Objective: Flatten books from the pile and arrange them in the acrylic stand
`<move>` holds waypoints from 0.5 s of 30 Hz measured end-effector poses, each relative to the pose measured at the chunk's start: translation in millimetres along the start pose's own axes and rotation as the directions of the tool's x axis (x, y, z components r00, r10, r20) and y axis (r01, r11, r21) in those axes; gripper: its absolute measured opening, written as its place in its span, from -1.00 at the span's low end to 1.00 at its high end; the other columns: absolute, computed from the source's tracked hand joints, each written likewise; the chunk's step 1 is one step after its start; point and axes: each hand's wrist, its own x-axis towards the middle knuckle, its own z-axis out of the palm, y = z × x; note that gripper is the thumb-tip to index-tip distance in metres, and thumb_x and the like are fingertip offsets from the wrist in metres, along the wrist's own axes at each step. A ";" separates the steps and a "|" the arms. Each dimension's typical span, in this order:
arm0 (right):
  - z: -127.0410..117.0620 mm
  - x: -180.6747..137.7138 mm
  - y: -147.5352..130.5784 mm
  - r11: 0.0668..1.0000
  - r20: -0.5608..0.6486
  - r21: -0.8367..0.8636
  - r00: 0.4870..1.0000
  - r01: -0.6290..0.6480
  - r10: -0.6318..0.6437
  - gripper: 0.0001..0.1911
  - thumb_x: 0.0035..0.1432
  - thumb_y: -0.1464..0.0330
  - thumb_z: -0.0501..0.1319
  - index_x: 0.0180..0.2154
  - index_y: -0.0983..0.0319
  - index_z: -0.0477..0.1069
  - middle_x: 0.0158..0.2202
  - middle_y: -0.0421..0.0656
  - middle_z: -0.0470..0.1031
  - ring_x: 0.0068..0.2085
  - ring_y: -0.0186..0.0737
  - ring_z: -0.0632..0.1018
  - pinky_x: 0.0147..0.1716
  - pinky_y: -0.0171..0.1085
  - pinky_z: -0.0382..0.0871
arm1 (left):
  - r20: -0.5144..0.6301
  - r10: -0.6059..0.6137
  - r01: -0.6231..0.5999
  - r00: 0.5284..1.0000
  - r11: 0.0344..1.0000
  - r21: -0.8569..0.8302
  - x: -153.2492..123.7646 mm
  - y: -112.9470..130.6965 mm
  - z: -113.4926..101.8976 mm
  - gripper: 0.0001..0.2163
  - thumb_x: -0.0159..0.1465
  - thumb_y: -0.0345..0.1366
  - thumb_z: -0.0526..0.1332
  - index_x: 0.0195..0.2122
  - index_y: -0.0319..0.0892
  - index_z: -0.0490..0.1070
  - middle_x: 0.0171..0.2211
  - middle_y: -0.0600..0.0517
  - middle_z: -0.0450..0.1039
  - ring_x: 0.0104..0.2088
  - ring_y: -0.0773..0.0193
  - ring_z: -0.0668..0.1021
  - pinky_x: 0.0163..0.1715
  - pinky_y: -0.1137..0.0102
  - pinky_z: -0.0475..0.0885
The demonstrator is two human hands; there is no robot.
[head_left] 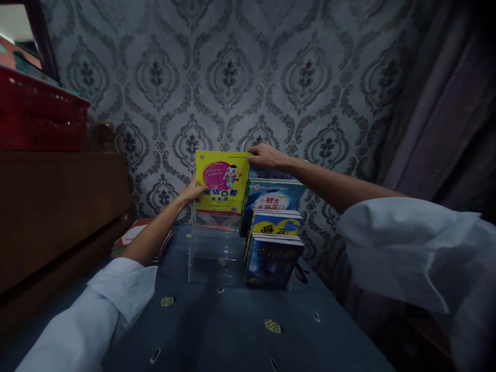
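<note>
A yellow workbook [222, 204] with a pink circle and a cartoon child on its cover stands upright at the back left of a clear tiered book stand [217, 245]. My left hand [192, 191] is closed on its left edge, with a finger over the cover. At its top right corner, my right hand [267, 156] pinches the workbook. The stand's right side holds several books in steps: a blue picture book [275, 196], a yellow and blue book [277, 223] and a dark blue book [274, 261] in front. My right hand partly hides another book behind them.
A dark patterned cloth [209, 330] covers the table. Several books [135, 232] lie in a pile at the left, partly behind my left arm. A red basket [42, 111] sits on a wooden cabinet [58, 206]. Dark glasses [301, 274] lie right of the stand, near a curtain [437, 129].
</note>
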 end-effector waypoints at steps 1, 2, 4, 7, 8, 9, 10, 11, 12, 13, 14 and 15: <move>0.1 -0.2 -0.6 1.000 -0.006 -0.014 1.000 -0.001 0.001 -0.75 0.14 0.41 0.06 -0.27 0.30 0.51 -0.37 -0.05 0.53 -0.33 -0.15 0.48 -0.38 -0.27 0.24 | 0.005 0.005 -0.005 1.000 1.000 -0.003 0.0 -0.4 -0.3 -0.39 0.01 -0.25 0.31 0.13 -0.09 0.23 -0.14 -0.03 0.56 -0.30 0.19 0.58 -0.65 0.57 0.24; 0.3 -0.2 -1.1 1.000 -0.014 -0.030 1.000 -0.002 0.001 -0.74 0.14 0.41 0.07 -0.27 0.30 0.52 -0.33 -0.03 0.55 -0.31 -0.13 0.49 -0.36 -0.27 0.25 | 0.006 0.007 -0.007 1.000 1.000 -0.009 0.2 -1.0 -0.6 -0.39 0.01 -0.25 0.32 0.12 -0.09 0.24 -0.13 -0.03 0.56 -0.30 0.19 0.58 -0.65 0.57 0.24; 1.2 0.5 -1.4 0.998 -0.032 -0.062 0.999 -0.006 0.004 -0.73 0.13 0.42 0.06 -0.24 0.31 0.53 -0.26 0.00 0.57 -0.26 -0.11 0.50 -0.33 -0.27 0.27 | 0.002 -0.002 0.002 1.000 1.000 -0.016 1.0 -2.4 -1.0 -0.38 0.00 -0.25 0.34 0.11 -0.09 0.23 -0.13 -0.03 0.55 -0.32 0.21 0.57 -0.64 0.57 0.25; 2.6 2.5 -0.1 0.997 -0.034 -0.081 0.999 -0.007 0.005 -0.70 0.14 0.42 0.06 -0.20 0.30 0.54 -0.22 0.01 0.59 -0.23 -0.10 0.51 -0.31 -0.27 0.29 | -0.001 -0.010 0.010 1.000 1.000 -0.013 3.3 -4.2 -0.2 -0.37 0.01 -0.28 0.33 0.13 -0.11 0.20 -0.14 -0.03 0.54 -0.33 0.22 0.57 -0.65 0.58 0.25; 3.0 3.3 0.7 0.997 -0.028 -0.081 1.000 -0.005 0.003 -0.69 0.15 0.42 0.05 -0.19 0.30 0.54 -0.22 0.00 0.59 -0.23 -0.11 0.51 -0.31 -0.27 0.29 | -0.002 -0.007 0.007 1.000 1.000 -0.011 3.9 -4.5 0.4 -0.37 0.02 -0.30 0.31 0.14 -0.12 0.19 -0.13 -0.04 0.54 -0.33 0.22 0.57 -0.65 0.58 0.25; 3.3 4.1 1.6 0.997 -0.022 -0.081 1.000 -0.001 -0.001 -0.69 0.16 0.41 0.05 -0.19 0.30 0.54 -0.22 0.00 0.59 -0.23 -0.11 0.51 -0.31 -0.27 0.30 | -0.005 -0.002 0.002 1.000 1.000 -0.009 4.4 -4.6 1.0 -0.36 0.02 -0.32 0.30 0.16 -0.13 0.17 -0.11 -0.05 0.53 -0.32 0.21 0.57 -0.66 0.57 0.25; 3.6 5.0 2.5 0.997 -0.015 -0.080 1.000 0.003 -0.004 -0.68 0.17 0.41 0.04 -0.18 0.31 0.54 -0.21 0.00 0.60 -0.23 -0.11 0.51 -0.31 -0.27 0.30 | -0.010 0.003 -0.003 1.000 1.000 -0.006 4.6 -4.5 1.6 -0.36 0.03 -0.34 0.28 0.18 -0.14 0.16 -0.08 -0.07 0.53 -0.30 0.20 0.58 -0.67 0.57 0.25; 3.9 5.9 3.2 0.997 -0.011 -0.079 1.000 0.006 -0.007 -0.67 0.17 0.41 0.04 -0.18 0.32 0.54 -0.21 0.01 0.60 -0.24 -0.11 0.51 -0.30 -0.27 0.30 | -0.016 0.006 -0.006 1.000 1.000 -0.003 4.5 -4.2 2.1 -0.34 0.04 -0.35 0.28 0.19 -0.15 0.15 -0.06 -0.09 0.52 -0.29 0.19 0.58 -0.67 0.57 0.25; 4.3 6.7 3.9 0.997 -0.012 -0.077 1.000 0.008 -0.009 -0.67 0.17 0.41 0.04 -0.17 0.33 0.54 -0.21 0.02 0.60 -0.24 -0.10 0.51 -0.30 -0.26 0.31 | -0.019 0.008 -0.008 1.000 1.000 0.001 4.1 -3.8 2.3 -0.33 0.04 -0.36 0.28 0.21 -0.15 0.13 -0.04 -0.10 0.52 -0.28 0.19 0.59 -0.68 0.57 0.25; 4.7 7.5 4.4 0.997 -0.014 -0.078 1.000 0.009 -0.010 -0.67 0.17 0.40 0.04 -0.17 0.33 0.54 -0.21 0.03 0.61 -0.23 -0.09 0.52 -0.29 -0.25 0.32 | -0.018 0.009 -0.009 1.000 1.000 0.005 3.5 -3.2 2.2 -0.31 0.04 -0.36 0.28 0.23 -0.14 0.12 -0.03 -0.11 0.52 -0.28 0.18 0.59 -0.67 0.57 0.25; 5.1 8.1 4.6 0.997 -0.020 -0.080 1.000 0.009 -0.011 -0.67 0.17 0.40 0.05 -0.17 0.33 0.55 -0.20 0.03 0.61 -0.23 -0.08 0.52 -0.28 -0.25 0.33 | -0.016 0.010 -0.010 1.000 1.000 0.010 2.7 -2.6 1.8 -0.29 0.04 -0.35 0.30 0.24 -0.13 0.11 -0.03 -0.11 0.53 -0.28 0.18 0.59 -0.67 0.57 0.25; 5.5 8.7 4.7 0.996 -0.026 -0.085 1.000 0.007 -0.010 -0.67 0.17 0.40 0.05 -0.17 0.32 0.55 -0.20 0.03 0.61 -0.22 -0.07 0.52 -0.27 -0.24 0.33 | -0.013 0.013 -0.013 1.000 1.000 0.013 1.8 -2.0 1.2 -0.28 0.04 -0.33 0.31 0.25 -0.12 0.11 -0.04 -0.10 0.53 -0.28 0.18 0.60 -0.66 0.57 0.25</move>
